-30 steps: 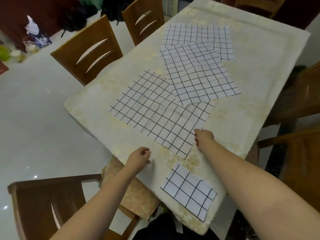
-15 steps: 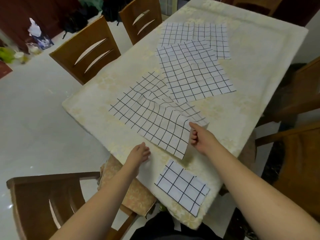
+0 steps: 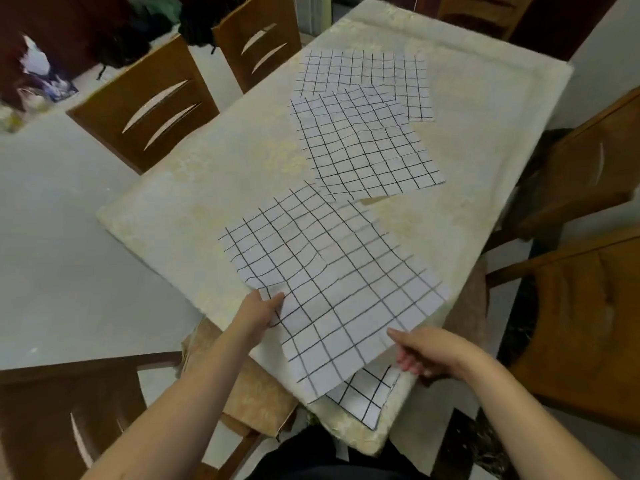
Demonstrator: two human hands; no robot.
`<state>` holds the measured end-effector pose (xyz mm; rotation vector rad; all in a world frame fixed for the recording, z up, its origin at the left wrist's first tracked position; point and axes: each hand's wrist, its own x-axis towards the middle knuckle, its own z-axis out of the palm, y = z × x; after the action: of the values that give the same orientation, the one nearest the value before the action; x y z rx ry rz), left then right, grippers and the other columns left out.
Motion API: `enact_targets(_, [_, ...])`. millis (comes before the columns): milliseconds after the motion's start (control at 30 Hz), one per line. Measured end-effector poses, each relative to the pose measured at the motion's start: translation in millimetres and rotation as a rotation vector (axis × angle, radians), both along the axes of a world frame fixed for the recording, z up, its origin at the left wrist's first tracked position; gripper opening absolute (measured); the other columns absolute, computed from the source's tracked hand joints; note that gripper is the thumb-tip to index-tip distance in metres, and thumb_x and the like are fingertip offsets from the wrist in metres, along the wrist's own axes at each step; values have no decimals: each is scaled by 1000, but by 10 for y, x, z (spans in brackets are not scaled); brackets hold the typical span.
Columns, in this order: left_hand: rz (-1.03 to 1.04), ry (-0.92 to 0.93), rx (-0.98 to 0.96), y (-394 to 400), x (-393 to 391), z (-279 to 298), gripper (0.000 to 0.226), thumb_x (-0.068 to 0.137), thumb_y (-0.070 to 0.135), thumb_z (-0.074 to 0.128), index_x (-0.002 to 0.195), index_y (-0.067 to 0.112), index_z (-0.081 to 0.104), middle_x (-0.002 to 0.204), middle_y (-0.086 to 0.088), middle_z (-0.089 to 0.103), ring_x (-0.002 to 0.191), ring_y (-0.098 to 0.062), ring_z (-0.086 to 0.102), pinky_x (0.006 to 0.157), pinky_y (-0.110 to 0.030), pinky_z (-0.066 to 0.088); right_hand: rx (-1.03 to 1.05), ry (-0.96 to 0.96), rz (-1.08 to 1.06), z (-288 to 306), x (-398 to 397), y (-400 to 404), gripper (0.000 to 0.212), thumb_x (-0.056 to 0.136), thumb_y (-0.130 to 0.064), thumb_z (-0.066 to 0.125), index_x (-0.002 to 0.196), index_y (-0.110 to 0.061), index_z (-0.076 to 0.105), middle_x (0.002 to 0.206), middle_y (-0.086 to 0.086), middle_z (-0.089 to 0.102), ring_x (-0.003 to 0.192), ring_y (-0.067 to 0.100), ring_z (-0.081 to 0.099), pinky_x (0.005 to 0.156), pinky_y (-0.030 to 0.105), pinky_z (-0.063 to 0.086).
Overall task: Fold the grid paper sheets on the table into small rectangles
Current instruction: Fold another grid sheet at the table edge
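Observation:
A large white sheet of grid paper (image 3: 332,282) lies close to the near corner of the table (image 3: 214,181), its near edge lifted. My left hand (image 3: 258,311) pinches its left edge, thumb on top. My right hand (image 3: 429,351) grips its near right edge, fingers curled beneath. A small folded grid rectangle (image 3: 363,396) lies partly hidden under this sheet at the table's corner. Several more unfolded grid sheets (image 3: 367,150) overlap farther back on the table.
The table wears a pale yellow patterned cloth. Wooden chairs stand round it: two on the far left (image 3: 145,105), one at the near left (image 3: 62,410), two on the right (image 3: 581,306). A cushioned seat (image 3: 256,386) sits below the table's near edge.
The nearest sheet has been pulled toward me and now covers part of the folded rectangle. My left hand has taken hold of its left edge; my right hand moved nearer with it.

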<state>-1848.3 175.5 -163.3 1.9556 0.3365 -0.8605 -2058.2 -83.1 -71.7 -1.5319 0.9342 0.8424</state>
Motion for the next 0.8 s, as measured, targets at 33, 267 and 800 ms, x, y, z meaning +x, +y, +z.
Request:
enact_targets(33, [-49,-13,37,72,10,-14,59,85,37,70,116,-8,48,93,-22,58,80,-32,59,64,-36,40,-85,38,26,9,18,-77,51,90,-56,53,69,-11,65,57,1,61,47,10,50,47,20,39])
enact_targets(267, [-213,12,80,482,8,13,34,85,38,71,95,6,64,89,-7,69,79,-25,63,64,-35,50,-507,-285,-185,-339,628,-430,31,94,-34,54,113,-11,65,99,6,69,83,22,62,75,31,47])
enact_targets(800, [7,-44,-52,466,-67,98,31,89,38,66,110,15,64,110,-5,71,97,-23,67,88,-46,55,-344,41,-239,-743,840,-207,73,79,-45,74,127,6,54,123,20,61,107,34,61,78,32,46])
